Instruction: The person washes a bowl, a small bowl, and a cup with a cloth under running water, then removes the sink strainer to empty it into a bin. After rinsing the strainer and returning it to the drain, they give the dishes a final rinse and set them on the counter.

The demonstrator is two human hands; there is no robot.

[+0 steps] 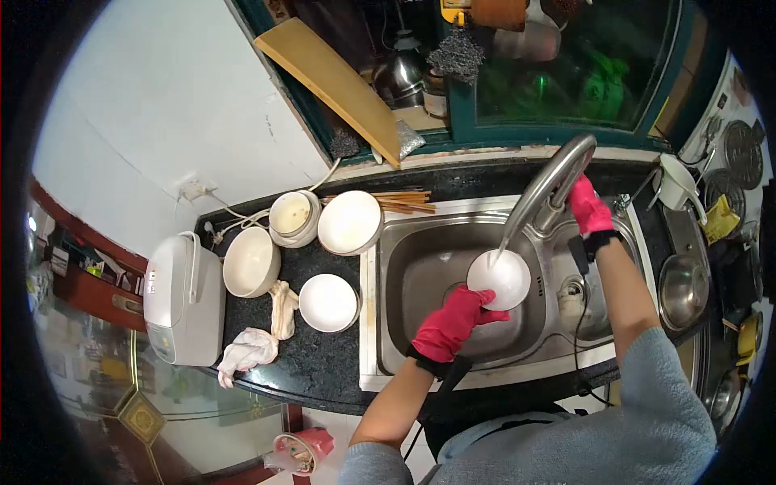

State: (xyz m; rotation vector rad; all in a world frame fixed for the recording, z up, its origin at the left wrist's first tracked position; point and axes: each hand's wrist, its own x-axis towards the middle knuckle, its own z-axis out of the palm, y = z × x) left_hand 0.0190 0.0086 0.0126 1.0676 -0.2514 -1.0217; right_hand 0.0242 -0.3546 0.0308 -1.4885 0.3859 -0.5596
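Note:
My left hand [449,323], in a pink rubber glove, grips a small white bowl [501,277] by its near rim and holds it over the steel sink [420,259]. The bowl sits right under the spout of the curved metal faucet [546,187], and a thin stream of water runs into it. My right hand [588,207], also gloved in pink, rests at the base of the faucet behind the sink, fingers closed around the tap handle.
On the dark counter [323,364] left of the sink stand three white bowls [327,302] and a lidded pot [293,217], beside a white rice cooker [183,297] and crumpled cloths [246,349]. Chopsticks [404,199] lie behind. Pots [683,280] crowd the right side.

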